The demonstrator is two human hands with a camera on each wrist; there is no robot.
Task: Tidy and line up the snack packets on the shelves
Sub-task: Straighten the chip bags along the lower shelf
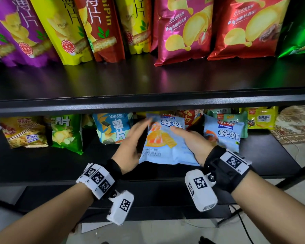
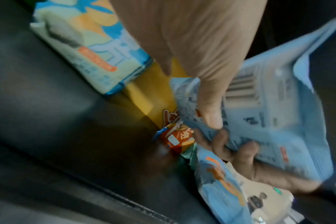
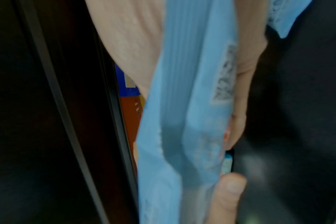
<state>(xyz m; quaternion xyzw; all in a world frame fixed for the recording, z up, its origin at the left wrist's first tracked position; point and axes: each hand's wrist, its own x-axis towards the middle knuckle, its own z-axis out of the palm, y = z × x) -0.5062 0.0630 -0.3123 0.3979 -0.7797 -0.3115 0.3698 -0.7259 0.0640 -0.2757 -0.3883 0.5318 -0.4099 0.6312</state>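
Now | right hand (image 1: pixel 188 140) holds blue packet (image 1: pixel 164 143) | left hand (image 1: pixel 134 138) alongside

Upper shelf: seven packets (image 1: pixel 181 29) (lower-shelf count unclear); two hands (image 1: pixel 132 141).

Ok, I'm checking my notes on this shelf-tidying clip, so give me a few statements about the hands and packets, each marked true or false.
1. The right hand grips the light blue packet. True.
2. The left hand is empty and away from that packet. False: it touches the packet's left side.
3. A matching light blue packet stands to the right of the held one. True.
4. The held packet belongs to the upper shelf row. False: it is at the lower shelf, under that board.
5. A green packet stands on the lower shelf, left of the hands. True.
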